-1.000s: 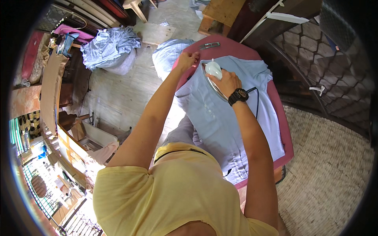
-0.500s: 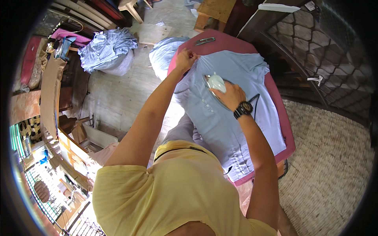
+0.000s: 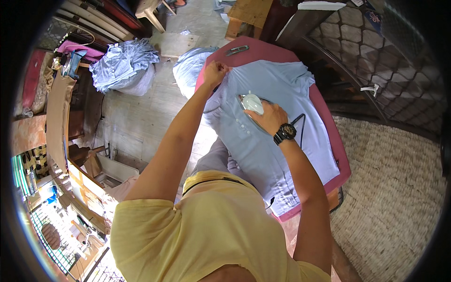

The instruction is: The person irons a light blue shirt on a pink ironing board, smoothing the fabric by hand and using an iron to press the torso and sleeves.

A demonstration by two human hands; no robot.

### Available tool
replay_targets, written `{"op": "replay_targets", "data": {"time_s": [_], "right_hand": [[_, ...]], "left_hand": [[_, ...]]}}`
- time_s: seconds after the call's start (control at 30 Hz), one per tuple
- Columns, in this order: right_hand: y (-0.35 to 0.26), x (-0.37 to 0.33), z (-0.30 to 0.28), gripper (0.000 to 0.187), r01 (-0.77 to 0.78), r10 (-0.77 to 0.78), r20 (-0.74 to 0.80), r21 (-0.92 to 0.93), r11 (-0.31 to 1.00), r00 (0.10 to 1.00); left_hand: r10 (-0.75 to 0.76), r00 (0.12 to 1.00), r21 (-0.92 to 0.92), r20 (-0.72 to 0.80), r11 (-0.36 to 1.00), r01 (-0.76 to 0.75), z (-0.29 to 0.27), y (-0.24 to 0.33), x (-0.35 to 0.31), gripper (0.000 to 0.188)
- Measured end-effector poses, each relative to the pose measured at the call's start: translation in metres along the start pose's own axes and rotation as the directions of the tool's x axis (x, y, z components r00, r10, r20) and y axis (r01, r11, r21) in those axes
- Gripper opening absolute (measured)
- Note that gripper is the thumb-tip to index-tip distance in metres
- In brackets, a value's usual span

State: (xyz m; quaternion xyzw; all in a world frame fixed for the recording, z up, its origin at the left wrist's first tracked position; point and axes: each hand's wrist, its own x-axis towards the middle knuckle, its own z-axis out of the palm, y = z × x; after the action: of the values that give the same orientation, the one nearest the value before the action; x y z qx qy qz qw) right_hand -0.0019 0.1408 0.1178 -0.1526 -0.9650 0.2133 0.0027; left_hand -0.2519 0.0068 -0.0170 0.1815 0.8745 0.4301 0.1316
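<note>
A light blue buttoned shirt lies spread on a dark pink ironing board. My right hand, with a black watch on the wrist, grips a white iron pressed on the shirt near the button line. A black cord runs from the iron over the shirt. My left hand pinches the shirt's collar edge at the board's left side.
A metal clip lies at the board's far end. A pale blue bundle sits on the floor beside the board, and a heap of blue clothes further left. Shelves line the left. A woven mat covers the floor at right.
The iron and my right hand have slid down the shirt toward me. My left hand stays holding the collar edge.
</note>
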Motion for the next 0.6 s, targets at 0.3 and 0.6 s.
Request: {"op": "replay_targets", "data": {"time_s": [0.3,0.6], "right_hand": [[0.015,-0.020,-0.008,0.063,-0.225,0.225,-0.036,-0.004,0.974,0.974],[0.016,-0.005,-0.020,0.058,-0.038,0.038,0.049,0.008,0.999,0.998]], "left_hand": [[-0.058,0.993,-0.059,0.102,0.996,0.065,-0.012,0.011,0.000,0.036],[0.087,0.996,0.092,-0.031,0.992,-0.084,0.009,0.017,-0.016,0.033]]}}
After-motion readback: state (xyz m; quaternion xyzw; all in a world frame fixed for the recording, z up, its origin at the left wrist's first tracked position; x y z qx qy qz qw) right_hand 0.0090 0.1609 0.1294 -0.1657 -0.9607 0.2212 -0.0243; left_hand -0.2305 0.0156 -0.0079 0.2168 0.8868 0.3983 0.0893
